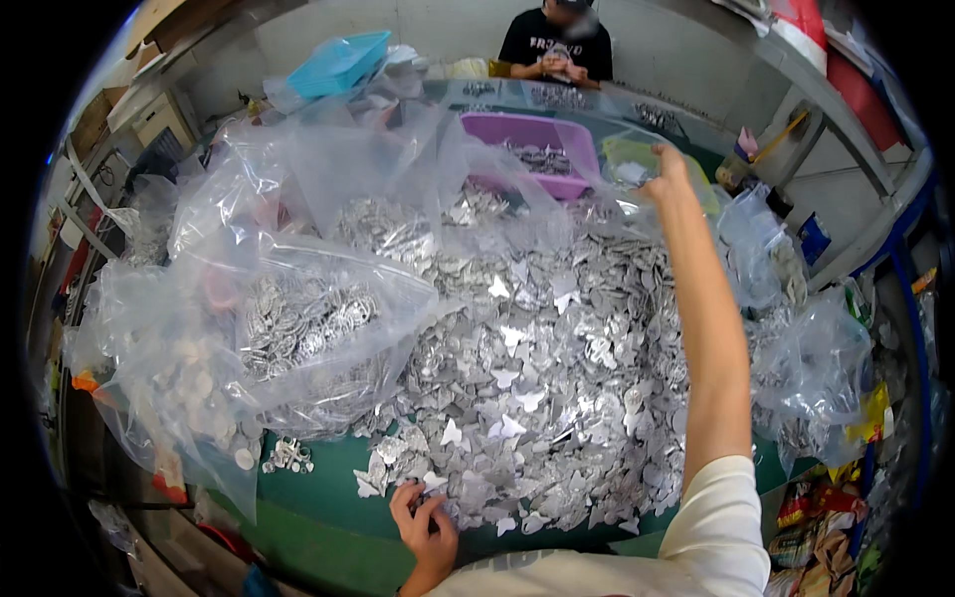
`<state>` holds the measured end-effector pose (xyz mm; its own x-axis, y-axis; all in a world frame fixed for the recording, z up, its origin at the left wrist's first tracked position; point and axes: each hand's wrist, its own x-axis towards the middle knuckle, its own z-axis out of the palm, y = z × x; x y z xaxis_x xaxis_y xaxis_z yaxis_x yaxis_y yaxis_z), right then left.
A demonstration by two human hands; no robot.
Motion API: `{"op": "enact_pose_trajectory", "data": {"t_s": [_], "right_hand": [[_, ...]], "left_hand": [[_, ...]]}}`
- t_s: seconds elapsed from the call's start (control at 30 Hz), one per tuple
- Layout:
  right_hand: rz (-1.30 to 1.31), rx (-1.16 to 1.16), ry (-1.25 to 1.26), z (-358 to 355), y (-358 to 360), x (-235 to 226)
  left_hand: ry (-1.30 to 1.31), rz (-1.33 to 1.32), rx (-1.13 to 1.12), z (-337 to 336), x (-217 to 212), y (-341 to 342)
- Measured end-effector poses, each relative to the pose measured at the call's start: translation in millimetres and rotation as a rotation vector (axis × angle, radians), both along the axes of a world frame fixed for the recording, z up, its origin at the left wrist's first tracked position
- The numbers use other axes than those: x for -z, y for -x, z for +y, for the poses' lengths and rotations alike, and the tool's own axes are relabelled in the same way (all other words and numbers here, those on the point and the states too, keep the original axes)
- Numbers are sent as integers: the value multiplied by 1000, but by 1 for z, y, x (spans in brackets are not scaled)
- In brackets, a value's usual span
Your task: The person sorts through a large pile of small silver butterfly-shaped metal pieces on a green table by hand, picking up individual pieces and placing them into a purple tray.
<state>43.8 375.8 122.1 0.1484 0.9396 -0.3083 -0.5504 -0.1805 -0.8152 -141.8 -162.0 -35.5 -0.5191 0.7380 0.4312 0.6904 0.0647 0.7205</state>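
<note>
A big heap of small flat silver metal pieces covers a green table. My left hand rests at the heap's near edge, fingers curled on a few pieces. My right arm stretches far across the heap, and my right hand is at a yellow-green bin with clear plastic over it; what its fingers hold is unclear. A large clear plastic bag holding silver rings lies to the left of the heap.
A purple bin with metal parts stands at the back, a turquoise bin behind it. More clear bags lie at right. Another person in a black shirt sits at the far end.
</note>
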Motion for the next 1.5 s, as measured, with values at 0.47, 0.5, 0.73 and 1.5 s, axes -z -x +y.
{"op": "enact_pose_trajectory", "data": {"t_s": [0.47,0.5,0.73,1.5], "right_hand": [[-1340,-954,-753,-299,-58,44],[-1345,-943,-768,-306,-61,52],[-1366,-700,-946,-303,-38,82],[-1246,-636,-1448,-397,-58,80]], "left_hand": [[-5,3,13,3,2,-1],[-2,-11,20,4,2,-1],[47,-8,44,3,-1,0],[320,-2077,543,61,-45,-77]]}}
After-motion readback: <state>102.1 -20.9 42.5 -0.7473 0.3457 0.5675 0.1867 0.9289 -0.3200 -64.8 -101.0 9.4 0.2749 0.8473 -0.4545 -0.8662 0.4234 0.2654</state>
